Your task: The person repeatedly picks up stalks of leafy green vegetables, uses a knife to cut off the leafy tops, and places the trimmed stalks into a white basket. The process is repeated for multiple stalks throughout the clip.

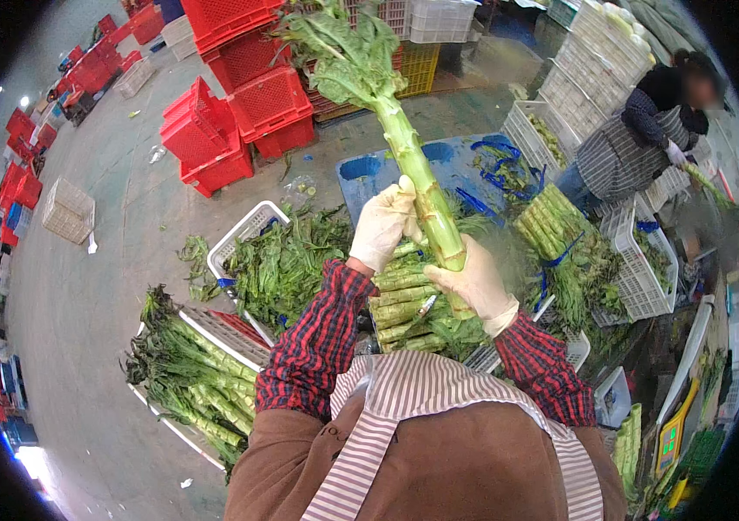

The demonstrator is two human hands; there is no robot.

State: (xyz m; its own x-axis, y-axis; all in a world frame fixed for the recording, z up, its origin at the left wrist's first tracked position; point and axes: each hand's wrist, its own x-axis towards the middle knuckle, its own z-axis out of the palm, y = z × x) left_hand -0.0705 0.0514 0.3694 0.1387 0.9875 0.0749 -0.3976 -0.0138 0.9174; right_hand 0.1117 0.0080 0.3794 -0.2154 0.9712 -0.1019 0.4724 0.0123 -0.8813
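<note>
A thick green stem lettuce stalk (411, 153) with leaves at its far end is held up in front of me. My right hand (477, 280), in a pale glove, grips its bare lower end. My left hand (385, 225), gloved too, is at the stalk's left side partway up, fingers curled; whether it grips the stalk I cannot tell. Below the hands lies a pile of trimmed stalks (398, 299). Stripped leaves (298, 260) fill a white basket (216, 254) to the left. More leafy stalks (213, 391) lie at the lower left.
Red crates (271, 104) are stacked ahead. A blue platform (369, 176) lies beyond the hands, with blue ties on it. A tied bundle of stalks (545, 221) and a white crate (642, 260) are at the right. A co-worker (629, 150) bends at the upper right.
</note>
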